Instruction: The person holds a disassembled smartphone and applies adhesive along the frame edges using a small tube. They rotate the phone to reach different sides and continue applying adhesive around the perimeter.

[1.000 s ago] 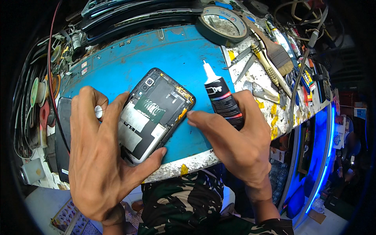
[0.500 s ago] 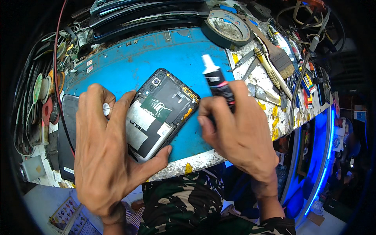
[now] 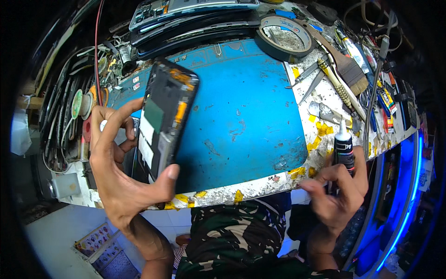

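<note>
My left hand (image 3: 124,174) grips an opened smartphone (image 3: 163,132) by its edges, thumb at the near end. The phone stands steeply tilted over the left of the blue mat, showing its dark inside with orange flex strips and pale patches. A small round white piece (image 3: 103,124) sits at the curled fingers of the same hand; what it is I cannot make out. Beyond the bench's front right edge, my right hand (image 3: 341,197) is closed around a black glue tube (image 3: 344,152), whose white nozzle points up.
The worn blue mat (image 3: 241,116) covers the bench. Stacked phone parts (image 3: 195,32) and a tape roll (image 3: 284,39) stand at the back. A brush (image 3: 350,72), tweezers and a box cutter (image 3: 327,114) lie to the right. Cables and a solder spool (image 3: 85,103) crowd the left.
My left hand has tipped the phone from lying nearly flat to steeply upright and moved it left. My right hand, with the tube, has drawn back toward the lower right, away from the phone.
</note>
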`<act>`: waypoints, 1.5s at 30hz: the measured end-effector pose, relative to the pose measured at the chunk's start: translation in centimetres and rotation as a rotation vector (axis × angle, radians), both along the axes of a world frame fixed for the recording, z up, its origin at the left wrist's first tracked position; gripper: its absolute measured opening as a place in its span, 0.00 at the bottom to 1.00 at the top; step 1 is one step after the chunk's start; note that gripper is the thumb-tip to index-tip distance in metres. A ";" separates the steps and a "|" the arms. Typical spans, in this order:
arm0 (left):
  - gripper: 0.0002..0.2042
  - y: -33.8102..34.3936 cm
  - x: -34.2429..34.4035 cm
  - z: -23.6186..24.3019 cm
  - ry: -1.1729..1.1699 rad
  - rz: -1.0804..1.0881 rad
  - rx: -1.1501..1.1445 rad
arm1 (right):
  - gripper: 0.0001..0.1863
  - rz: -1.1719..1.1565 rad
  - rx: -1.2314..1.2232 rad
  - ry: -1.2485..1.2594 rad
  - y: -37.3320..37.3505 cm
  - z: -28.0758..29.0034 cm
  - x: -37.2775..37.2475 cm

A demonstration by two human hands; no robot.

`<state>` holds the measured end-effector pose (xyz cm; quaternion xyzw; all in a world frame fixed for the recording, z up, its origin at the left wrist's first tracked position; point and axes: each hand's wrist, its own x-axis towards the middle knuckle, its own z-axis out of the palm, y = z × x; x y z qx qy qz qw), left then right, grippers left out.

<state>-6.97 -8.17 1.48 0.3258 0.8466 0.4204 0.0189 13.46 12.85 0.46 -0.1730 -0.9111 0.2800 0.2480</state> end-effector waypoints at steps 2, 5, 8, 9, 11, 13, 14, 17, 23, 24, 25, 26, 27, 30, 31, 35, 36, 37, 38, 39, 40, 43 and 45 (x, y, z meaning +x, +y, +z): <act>0.39 -0.5 -0.4 -0.2 -0.047 0.015 0.100 | 0.14 0.026 -0.147 0.094 -1.1 -0.9 -1.0; 0.40 -1.4 -0.7 0.1 -0.024 0.006 0.170 | 0.22 0.221 -0.229 0.192 -1.5 -2.0 -2.6; 0.41 -2.2 -1.1 0.8 0.078 0.002 0.169 | 0.35 0.269 -0.235 0.078 -1.9 -1.7 -3.7; 0.42 -2.3 -1.1 1.1 0.066 0.002 0.191 | 0.39 0.291 -0.252 0.035 -2.2 -1.5 -4.0; 0.41 -2.3 -1.2 1.8 0.118 0.004 0.134 | 0.38 0.455 -0.445 -0.062 -2.8 -0.8 -3.9; 0.40 -1.7 -1.2 2.5 0.167 0.003 0.078 | 0.37 0.832 -0.619 -0.072 -3.5 -0.5 -3.5; 0.39 -1.2 -1.1 2.7 0.199 -0.023 -0.010 | 0.36 1.032 -0.666 -0.109 -3.6 -0.6 -3.0; 0.39 0.5 -0.4 3.0 0.277 -0.067 -0.215 | 0.36 1.028 -0.817 0.024 -2.1 -1.5 -0.2; 0.41 3.9 -0.1 2.5 0.270 -0.241 -0.362 | 0.36 0.549 -1.188 0.681 -1.2 -2.5 6.4; 0.42 4.2 -0.1 2.4 0.276 -0.257 -0.390 | 0.36 0.451 -1.256 0.767 -1.1 -2.4 6.9; 0.42 4.4 -0.1 2.4 0.268 -0.261 -0.400 | 0.36 0.373 -1.412 0.826 -1.0 -2.1 7.3; 0.42 4.6 0.0 2.3 0.257 -0.267 -0.411 | 0.33 0.325 -1.565 0.866 -1.0 -1.9 7.5; 0.42 4.7 0.0 2.2 0.247 -0.273 -0.425 | 0.30 0.327 -1.576 0.836 -0.9 -1.6 7.5; 0.41 5.1 0.2 1.9 0.242 -0.293 -0.446 | 0.25 0.282 -1.534 0.867 -1.3 -1.2 6.6; 0.41 5.1 0.2 1.8 0.251 -0.303 -0.441 | 0.29 0.358 -1.439 0.823 -1.2 -1.4 6.1; 0.41 5.4 0.3 1.4 0.253 -0.330 -0.455 | 0.36 0.664 -1.112 0.798 -0.8 -2.2 4.8; 0.41 5.4 0.3 1.4 0.254 -0.332 -0.463 | 0.37 0.695 -1.089 0.798 -0.7 -2.3 4.7; 0.40 5.4 0.3 1.4 0.253 -0.340 -0.457 | 0.40 0.728 -1.134 0.779 -0.4 -2.3 4.6; 0.39 5.5 0.3 1.3 0.261 -0.352 -0.452 | 0.42 0.760 -1.159 0.728 -0.2 -2.3 4.6; 0.39 5.5 0.2 1.3 0.274 -0.363 -0.447 | 0.43 0.792 -1.185 0.677 0.2 -2.3 4.5; 0.39 5.5 0.2 1.2 0.287 -0.373 -0.443 | 0.45 0.825 -1.210 0.626 0.4 -2.1 4.5; 0.38 5.3 0.1 1.0 0.270 -0.375 -0.454 | 0.25 0.881 -1.158 0.591 0.5 -2.3 3.7; 0.38 5.2 -0.1 0.7 0.268 -0.392 -0.463 | 0.16 0.731 -1.126 0.641 -0.1 -2.6 3.1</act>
